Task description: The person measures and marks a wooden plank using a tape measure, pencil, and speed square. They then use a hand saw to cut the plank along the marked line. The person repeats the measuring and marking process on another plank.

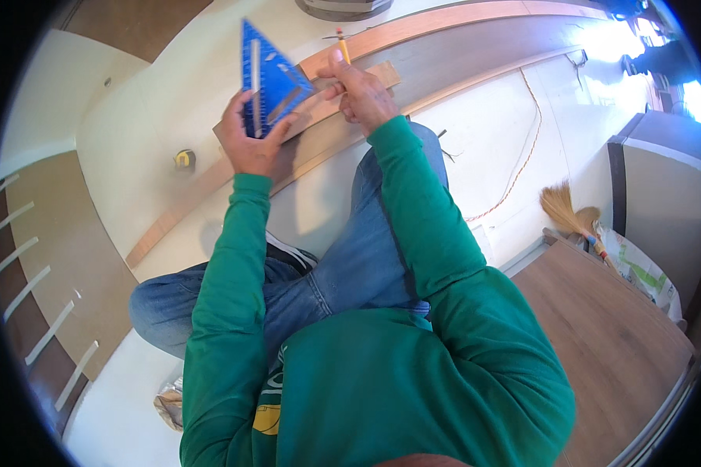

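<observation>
My left hand (251, 144) grips a blue triangular speed square (276, 87) by its lower end, its tip pointing up and away from me. My right hand (364, 97) is closed around a yellow pencil (343, 48), eraser end up, and its fingers come close to the square's right corner. Beneath both hands lies a short wooden board (386, 74), partly hidden by them. It rests across a long, narrow wooden frame (163, 226) that runs from lower left to upper right on the floor.
A yellow and black tape measure (184, 160) sits on the pale floor to the left. At right are a twisted cord (534, 140), a straw broom (566, 208), a brown wood-grain panel (600, 335) and a grey cabinet (666, 179). A panel with white strips (78, 265) stands at far left.
</observation>
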Action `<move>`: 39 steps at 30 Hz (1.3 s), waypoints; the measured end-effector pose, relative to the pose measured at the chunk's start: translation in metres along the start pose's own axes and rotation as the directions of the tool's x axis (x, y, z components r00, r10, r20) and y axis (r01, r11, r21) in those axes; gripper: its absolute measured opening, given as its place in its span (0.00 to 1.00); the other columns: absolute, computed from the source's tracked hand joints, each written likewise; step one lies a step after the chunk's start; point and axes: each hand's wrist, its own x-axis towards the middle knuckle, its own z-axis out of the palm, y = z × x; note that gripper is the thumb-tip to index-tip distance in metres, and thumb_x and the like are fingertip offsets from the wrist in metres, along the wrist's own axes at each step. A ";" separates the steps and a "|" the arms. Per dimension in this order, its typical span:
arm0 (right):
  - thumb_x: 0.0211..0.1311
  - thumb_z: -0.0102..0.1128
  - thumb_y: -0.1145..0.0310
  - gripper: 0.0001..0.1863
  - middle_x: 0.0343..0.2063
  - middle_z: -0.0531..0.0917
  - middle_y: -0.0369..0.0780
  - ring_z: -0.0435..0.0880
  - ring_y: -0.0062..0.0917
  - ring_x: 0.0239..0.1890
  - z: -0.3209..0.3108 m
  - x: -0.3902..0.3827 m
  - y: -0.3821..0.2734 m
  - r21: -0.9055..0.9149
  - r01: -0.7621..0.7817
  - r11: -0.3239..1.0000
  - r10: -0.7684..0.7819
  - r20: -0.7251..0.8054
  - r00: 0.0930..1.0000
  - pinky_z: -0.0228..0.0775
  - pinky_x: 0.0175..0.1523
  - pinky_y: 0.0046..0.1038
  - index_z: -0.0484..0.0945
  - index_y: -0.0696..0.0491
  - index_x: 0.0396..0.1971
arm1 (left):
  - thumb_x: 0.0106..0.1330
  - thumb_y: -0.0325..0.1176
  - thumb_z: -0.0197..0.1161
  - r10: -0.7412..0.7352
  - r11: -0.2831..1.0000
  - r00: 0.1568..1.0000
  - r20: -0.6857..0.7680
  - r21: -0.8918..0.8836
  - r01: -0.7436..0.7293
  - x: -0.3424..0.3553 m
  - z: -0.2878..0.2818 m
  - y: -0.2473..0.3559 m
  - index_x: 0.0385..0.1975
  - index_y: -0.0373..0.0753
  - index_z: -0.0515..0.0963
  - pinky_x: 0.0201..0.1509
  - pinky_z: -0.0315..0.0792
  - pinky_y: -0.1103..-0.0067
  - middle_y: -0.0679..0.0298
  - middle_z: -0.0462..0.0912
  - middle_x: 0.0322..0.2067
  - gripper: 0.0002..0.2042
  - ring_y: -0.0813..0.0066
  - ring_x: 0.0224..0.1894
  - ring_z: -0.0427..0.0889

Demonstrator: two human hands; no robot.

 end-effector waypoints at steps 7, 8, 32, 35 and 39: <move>0.74 0.65 0.54 0.18 0.34 0.86 0.37 0.79 0.22 0.29 -0.070 -0.053 -0.023 -0.315 0.427 0.848 -0.530 -0.460 0.712 0.72 0.35 0.29 0.83 0.52 0.53 | 0.50 0.52 0.84 0.343 0.939 0.925 0.165 -0.089 -0.332 0.028 0.042 0.103 0.62 0.43 0.78 0.73 0.66 0.58 0.49 0.73 0.67 0.39 0.48 0.69 0.71; 0.76 0.63 0.60 0.15 0.34 0.85 0.36 0.74 0.15 0.25 -0.100 -0.053 -0.020 -0.129 0.499 0.857 -0.468 -0.600 0.649 0.66 0.29 0.22 0.82 0.52 0.54 | 0.52 0.54 0.82 0.389 0.921 0.905 0.171 -0.039 -0.389 0.033 0.039 0.107 0.62 0.43 0.79 0.73 0.66 0.58 0.49 0.73 0.68 0.38 0.48 0.69 0.71; 0.67 0.66 0.48 0.23 0.40 0.90 0.46 0.89 0.40 0.43 -0.250 -0.044 0.283 -0.455 -0.479 0.751 -0.248 -0.866 0.434 0.79 0.53 0.40 0.86 0.55 0.46 | 0.67 0.63 0.65 -0.794 0.454 0.543 -0.273 0.327 0.829 -0.074 -0.122 -0.186 0.43 0.34 0.81 0.45 0.81 0.65 0.50 0.85 0.39 0.31 0.56 0.39 0.86; 0.64 0.69 0.50 0.24 0.44 0.90 0.48 0.88 0.44 0.49 -0.263 -0.050 0.278 -0.476 -0.542 0.693 -0.223 -0.856 0.466 0.78 0.57 0.42 0.86 0.54 0.49 | 0.70 0.67 0.60 -0.948 0.257 0.281 -0.152 0.159 0.953 -0.061 -0.115 -0.175 0.43 0.36 0.80 0.39 0.82 0.66 0.56 0.85 0.41 0.32 0.65 0.34 0.85; 0.61 0.70 0.53 0.27 0.52 0.85 0.52 0.82 0.47 0.57 -0.236 -0.047 0.243 -0.524 -0.635 0.568 -0.268 -0.847 0.459 0.75 0.62 0.44 0.82 0.56 0.54 | 0.68 0.69 0.60 -0.978 0.192 0.196 -0.072 0.063 0.979 -0.057 -0.124 -0.161 0.50 0.36 0.78 0.37 0.82 0.66 0.60 0.84 0.41 0.35 0.67 0.34 0.83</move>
